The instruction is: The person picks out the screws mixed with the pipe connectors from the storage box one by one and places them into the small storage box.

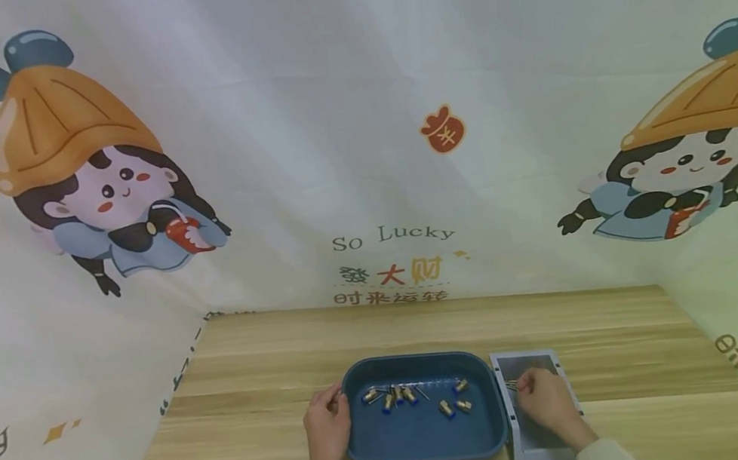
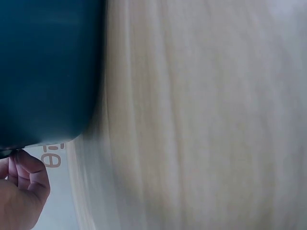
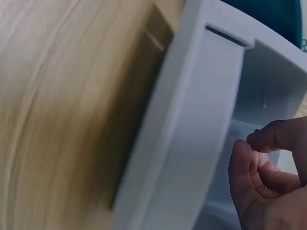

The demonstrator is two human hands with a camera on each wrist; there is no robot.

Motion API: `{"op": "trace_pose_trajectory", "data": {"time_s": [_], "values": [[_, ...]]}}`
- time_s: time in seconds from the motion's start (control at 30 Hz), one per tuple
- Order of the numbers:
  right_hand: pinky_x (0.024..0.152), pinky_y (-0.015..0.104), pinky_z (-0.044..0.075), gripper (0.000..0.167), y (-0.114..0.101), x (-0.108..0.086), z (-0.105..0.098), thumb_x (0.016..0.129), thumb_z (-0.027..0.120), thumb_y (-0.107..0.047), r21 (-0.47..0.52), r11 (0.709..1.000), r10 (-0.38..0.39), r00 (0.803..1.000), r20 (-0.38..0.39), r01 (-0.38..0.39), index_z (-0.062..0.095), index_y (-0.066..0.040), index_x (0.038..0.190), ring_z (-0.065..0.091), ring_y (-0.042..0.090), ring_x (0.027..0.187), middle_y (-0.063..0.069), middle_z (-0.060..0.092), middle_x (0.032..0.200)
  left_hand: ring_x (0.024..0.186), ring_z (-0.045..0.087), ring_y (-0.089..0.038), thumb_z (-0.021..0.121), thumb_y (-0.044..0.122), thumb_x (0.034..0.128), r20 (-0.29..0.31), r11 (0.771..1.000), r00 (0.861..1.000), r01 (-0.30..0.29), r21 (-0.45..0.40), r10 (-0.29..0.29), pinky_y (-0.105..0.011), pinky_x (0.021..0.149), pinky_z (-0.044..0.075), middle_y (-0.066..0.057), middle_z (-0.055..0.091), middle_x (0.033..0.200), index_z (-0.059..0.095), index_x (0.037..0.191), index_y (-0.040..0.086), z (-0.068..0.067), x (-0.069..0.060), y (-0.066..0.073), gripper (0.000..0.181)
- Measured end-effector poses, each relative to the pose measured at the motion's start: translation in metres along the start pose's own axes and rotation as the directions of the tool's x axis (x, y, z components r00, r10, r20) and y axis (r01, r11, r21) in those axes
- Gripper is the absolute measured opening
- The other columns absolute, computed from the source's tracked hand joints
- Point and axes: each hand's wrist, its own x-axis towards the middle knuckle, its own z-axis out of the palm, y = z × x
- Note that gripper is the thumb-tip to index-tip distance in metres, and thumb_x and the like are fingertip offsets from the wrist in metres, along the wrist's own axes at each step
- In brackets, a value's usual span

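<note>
A dark blue tray (image 1: 427,440) stands on the table. In it lie several brass pneumatic fittings (image 1: 446,408) with blue ends, and a few thin metal pieces (image 1: 422,392). My left hand (image 1: 327,426) grips the tray's left rim, fingers bent at the edge, as the left wrist view also shows. Against the tray's right side is a light grey box (image 1: 545,459). Over it, my right hand (image 1: 551,400) pinches small thin metal pieces (image 1: 511,384) between thumb and forefinger. Only a dark tip shows between those fingers in the right wrist view; the exact kind is unclear.
The wood-grain table (image 1: 251,395) extends on both sides of the tray and box. A white printed cloth (image 1: 391,182) hangs behind and along both sides. The box has raised walls (image 3: 201,120) around its inside.
</note>
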Motion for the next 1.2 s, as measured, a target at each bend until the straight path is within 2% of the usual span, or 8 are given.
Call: {"op": "trace_pose_trajectory", "data": {"time_s": [0.2,0.37,0.7,0.9,1.2], "values": [[0.049,0.028,0.045,0.006,0.001,0.0,0.009,0.074,0.057,0.002,-0.041,0.998,0.054,0.997,0.058,-0.051,0.062,0.003,0.077,0.054,0.015,0.056,0.007,0.06,0.065,0.077,0.056,-0.016,0.06,-0.001,0.085,-0.007,1.0,1.0,-0.012,-0.005,0.012,-0.019,0.064,0.046,-0.013,0.063,0.087,0.066,0.107,-0.009,0.0,0.002,-0.002,0.024],[0.05,0.029,0.046,0.006,0.004,-0.001,0.017,0.075,0.056,0.004,-0.063,0.995,0.078,0.995,0.06,-0.074,0.062,0.002,0.076,0.055,0.017,0.057,0.009,0.062,0.067,0.077,0.056,-0.016,0.06,-0.003,0.0845,-0.013,1.0,1.0,-0.023,-0.008,0.022,-0.019,0.063,0.046,-0.013,0.063,0.087,0.067,0.106,-0.009,0.0,0.001,-0.002,0.024],[0.048,0.028,0.042,0.005,0.004,-0.005,0.022,0.074,0.055,0.004,-0.059,0.995,0.087,0.994,0.061,-0.083,0.059,0.001,0.074,0.052,0.016,0.056,0.006,0.059,0.063,0.078,0.055,-0.016,0.06,-0.001,0.0854,-0.003,1.0,1.0,-0.01,-0.01,0.01,-0.019,0.064,0.046,-0.013,0.063,0.088,0.067,0.107,-0.008,0.0,0.002,-0.004,0.024],[0.047,0.028,0.04,0.006,0.006,-0.005,0.024,0.073,0.057,0.003,-0.062,0.996,0.066,0.997,0.031,-0.064,0.059,-0.002,0.07,0.051,0.014,0.054,0.004,0.057,0.061,0.077,0.054,-0.014,0.06,-0.002,0.0852,-0.007,1.0,1.0,-0.022,-0.023,0.022,-0.018,0.063,0.045,-0.012,0.063,0.087,0.067,0.107,-0.009,0.0,0.002,-0.004,0.024],[0.049,0.029,0.041,0.004,0.006,-0.005,0.023,0.074,0.058,0.0,-0.061,0.996,0.069,0.997,0.045,-0.066,0.058,-0.001,0.07,0.052,0.016,0.056,0.004,0.058,0.062,0.077,0.055,-0.015,0.06,-0.004,0.0843,-0.014,0.999,0.999,-0.041,-0.017,0.041,-0.019,0.062,0.046,-0.013,0.063,0.087,0.066,0.106,-0.01,0.0,0.0,-0.002,0.023]]}}
